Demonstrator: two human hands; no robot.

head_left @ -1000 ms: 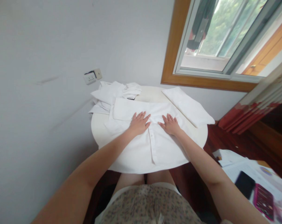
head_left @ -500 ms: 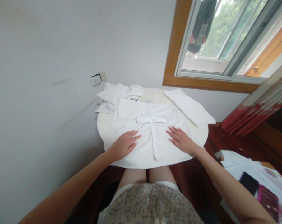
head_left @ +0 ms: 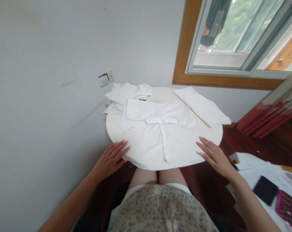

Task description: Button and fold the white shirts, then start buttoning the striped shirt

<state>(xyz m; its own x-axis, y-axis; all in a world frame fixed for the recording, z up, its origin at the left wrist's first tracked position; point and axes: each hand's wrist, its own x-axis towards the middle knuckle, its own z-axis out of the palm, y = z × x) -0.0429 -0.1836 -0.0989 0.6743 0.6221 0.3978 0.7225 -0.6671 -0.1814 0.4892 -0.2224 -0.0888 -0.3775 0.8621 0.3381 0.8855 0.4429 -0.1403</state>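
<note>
- Wall (head_left: 39,96) in pale grey-white paint, marked with faint dark smudges, filling the left side of the view.
- White rectangular socket (head_left: 103,80) on that wall, just beside a small square beige plate (head_left: 110,76).
- Left hand (head_left: 113,158), bare and palm down at the near-left rim of a round cream-coloured table (head_left: 112,124), with fingers straight and thumb apart from them; too unclear to tell whether resting on the surface below or just above.
- Crumpled heap of white cloth (head_left: 123,93) at the far-left rim, touching the shirt next to it.
- White button-front shirt (head_left: 148,145) lying flat across the middle of the table, between both hands, with the far part folded over, a narrow white band (head_left: 160,120) across the middle and the button strip (head_left: 164,141) running toward the near rim.
- Floral-patterned beige top (head_left: 155,209) and bare thighs (head_left: 146,178) of the seated person, below the near rim.
- Flat, folded white cloth (head_left: 202,106) slanting along the far-right rim.
- Right hand (head_left: 212,154), bare, over the near-right rim beside the shirt, also with fingers straight and thumb apart; contact impossible to tell.
- Orange-brown wooden window frame (head_left: 223,80) above, on the wall.
- Cream-and-red curtain (head_left: 259,112) farther right.
- Loose white papers (head_left: 254,169) at lower right, under a black rectangular phone (head_left: 266,190) and a pink-edged dark rectangular object (head_left: 288,207).
</note>
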